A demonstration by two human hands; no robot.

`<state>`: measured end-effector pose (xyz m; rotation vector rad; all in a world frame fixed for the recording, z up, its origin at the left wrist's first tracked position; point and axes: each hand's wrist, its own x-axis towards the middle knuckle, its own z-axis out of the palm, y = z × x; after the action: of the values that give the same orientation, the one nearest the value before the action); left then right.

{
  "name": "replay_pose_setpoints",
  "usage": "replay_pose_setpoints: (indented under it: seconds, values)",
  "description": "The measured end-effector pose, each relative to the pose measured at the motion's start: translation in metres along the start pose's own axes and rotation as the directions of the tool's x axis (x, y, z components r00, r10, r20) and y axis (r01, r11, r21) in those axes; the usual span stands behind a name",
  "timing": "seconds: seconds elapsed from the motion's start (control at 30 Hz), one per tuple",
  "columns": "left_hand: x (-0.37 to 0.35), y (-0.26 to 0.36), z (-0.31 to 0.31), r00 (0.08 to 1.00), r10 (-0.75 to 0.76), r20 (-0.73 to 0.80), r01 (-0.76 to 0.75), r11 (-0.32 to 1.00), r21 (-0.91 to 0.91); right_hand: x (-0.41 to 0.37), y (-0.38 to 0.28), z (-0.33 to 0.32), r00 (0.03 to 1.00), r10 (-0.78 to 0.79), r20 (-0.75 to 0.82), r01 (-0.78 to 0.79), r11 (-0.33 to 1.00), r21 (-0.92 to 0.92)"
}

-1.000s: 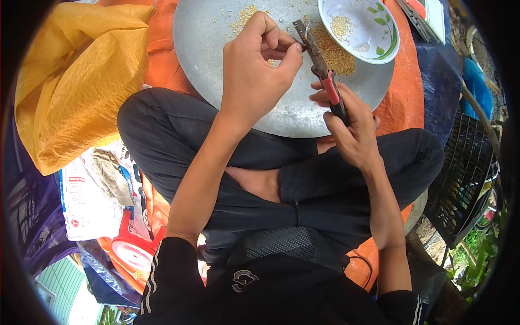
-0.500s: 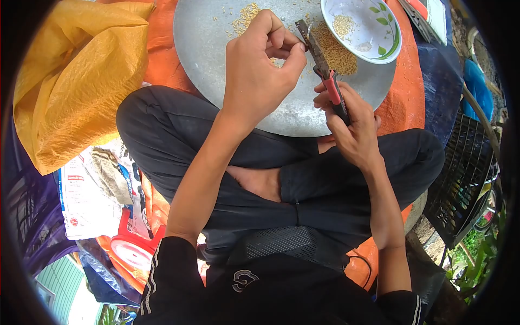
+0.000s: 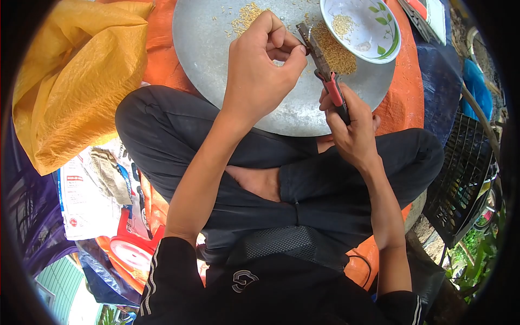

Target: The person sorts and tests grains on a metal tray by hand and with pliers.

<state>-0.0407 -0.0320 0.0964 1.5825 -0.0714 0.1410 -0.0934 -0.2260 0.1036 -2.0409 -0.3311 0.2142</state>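
Note:
Pliers with red and black handles are gripped in my right hand, their dark metal jaws pointing up and to the left. Close beside those jaws, the thumb and fingers of my left hand are pinched together. Whatever sits in that pinch is too small and hidden to name. Below both hands lies a round grey metal tray. On it are a heap of golden grains, partly behind the pliers, and a smaller scatter of grains. A white bowl with green leaves holds some paler grains.
My crossed legs border the tray's near side. An orange sheet lies underneath. A yellow sack is at left, with a red and white plastic object lower down. A black crate stands at right.
My right fingers have drawn in closer around the pliers' handles. The pliers have shifted very slightly, and my left hand stays pinched in nearly the same place.

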Motion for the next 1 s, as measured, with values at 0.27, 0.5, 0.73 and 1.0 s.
replay_pose_setpoints:
  seconds: [0.27,0.5,0.73,1.0]
  values:
    - [0.004,0.002,-0.005,0.993,-0.077,0.09,0.089,0.987,-0.131,-0.002,-0.002,-0.003,0.965,0.249,0.083,-0.263,0.903,0.34]
    - [0.01,0.002,0.0,0.996,-0.052,0.073,0.063,0.987,-0.147,0.003,-0.005,-0.01,0.972,0.231,-0.029,-0.183,0.836,0.517]
    - [0.04,-0.01,0.024,0.987,-0.046,0.153,0.039,0.998,0.051,0.009,0.007,-0.023,0.931,0.326,-0.163,-0.158,0.765,0.624]
    - [0.109,-0.023,0.07,0.963,0.003,0.271,-0.112,0.916,0.386,0.017,0.019,-0.051,0.881,0.374,-0.29,-0.041,0.672,0.74]
